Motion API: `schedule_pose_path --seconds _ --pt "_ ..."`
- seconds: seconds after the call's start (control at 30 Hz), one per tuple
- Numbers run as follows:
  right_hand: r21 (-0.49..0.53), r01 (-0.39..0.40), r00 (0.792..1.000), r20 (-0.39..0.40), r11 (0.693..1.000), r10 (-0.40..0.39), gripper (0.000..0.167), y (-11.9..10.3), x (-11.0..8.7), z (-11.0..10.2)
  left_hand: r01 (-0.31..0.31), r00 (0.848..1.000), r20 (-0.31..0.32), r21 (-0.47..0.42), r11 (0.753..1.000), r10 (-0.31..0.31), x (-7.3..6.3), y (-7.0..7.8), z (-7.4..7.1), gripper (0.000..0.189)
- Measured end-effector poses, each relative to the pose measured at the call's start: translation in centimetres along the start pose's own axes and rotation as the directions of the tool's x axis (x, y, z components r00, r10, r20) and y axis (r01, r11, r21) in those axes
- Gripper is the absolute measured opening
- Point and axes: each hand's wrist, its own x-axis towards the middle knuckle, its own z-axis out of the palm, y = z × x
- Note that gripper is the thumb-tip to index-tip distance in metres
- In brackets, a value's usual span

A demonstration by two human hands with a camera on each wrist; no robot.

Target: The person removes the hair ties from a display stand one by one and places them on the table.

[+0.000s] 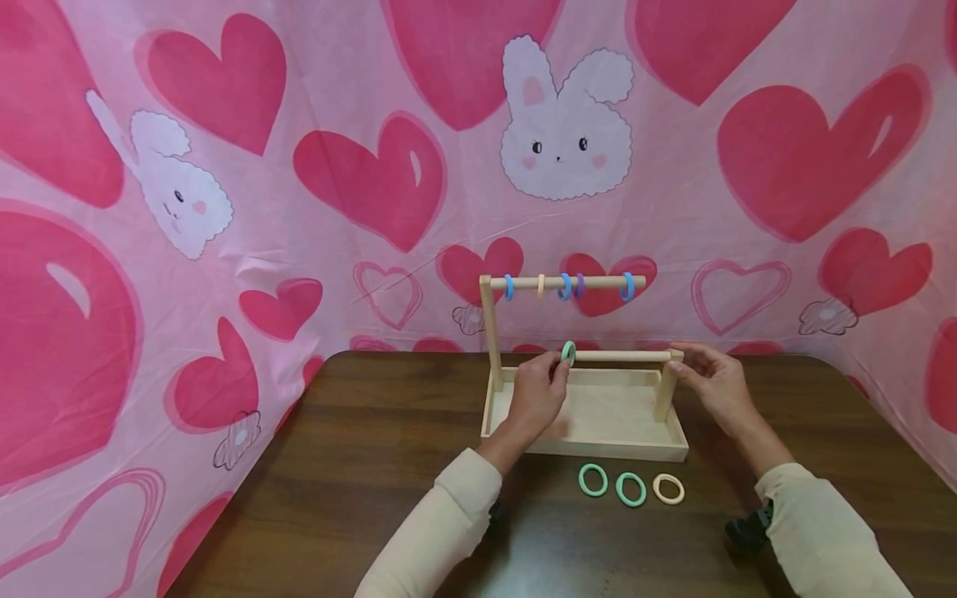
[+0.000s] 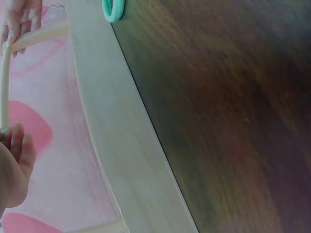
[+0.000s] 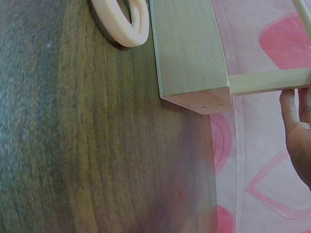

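My left hand (image 1: 537, 390) pinches a green hair-tie-like ring (image 1: 564, 350) at the free left end of the lower wooden bar (image 1: 624, 356). Whether the bar passes through that ring is hard to tell. On the right, my right hand (image 1: 714, 382) holds the top of the short post (image 1: 664, 397), thumb in front and fingers behind. The wooden rack's upper bar (image 1: 604, 282) carries several rings, among them a peach ring (image 1: 541, 286) and a purple ring (image 1: 579, 286). Its tray base (image 1: 598, 419) lies beneath both bars.
In front of the tray, two green rings (image 1: 581, 480) and a peach ring (image 3: 129, 36) lie flat on the dark wooden table (image 1: 374, 465). A tall post (image 1: 490, 332) supports the upper bar at left. Behind hangs a pink heart-patterned cloth (image 1: 336, 100).
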Motion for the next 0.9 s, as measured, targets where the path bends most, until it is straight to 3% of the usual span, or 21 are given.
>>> schedule_pose_path --seconds 0.17,0.37,0.43,0.63,0.9 --pt "0.038 0.011 1.000 -0.009 0.999 -0.011 0.027 0.3 0.0 0.1 0.088 0.995 0.057 -0.111 0.990 -0.082 -0.1 0.2 -0.4 0.016" --pt "0.037 -0.003 1.000 -0.004 0.999 0.003 0.026 0.0 -0.1 0.1 0.217 0.972 0.140 -0.254 0.942 -0.187 -0.1 0.4 -0.6 0.018" --pt "0.049 -0.008 1.000 -0.004 0.999 0.009 0.029 -0.1 0.0 0.1 0.268 0.960 0.170 -0.322 0.908 -0.223 -0.1 0.5 -0.7 0.019" --pt "0.074 -0.008 1.000 -0.002 0.997 0.009 0.034 -0.2 -0.1 0.2 0.417 0.907 0.275 -0.495 0.762 -0.318 -0.4 0.6 -1.2 0.020" --pt "0.054 -0.005 1.000 -0.003 0.999 0.005 0.034 -0.1 -0.1 0.1 0.493 0.868 0.338 -0.497 0.714 -0.364 -1.0 -0.1 -2.2 0.023"
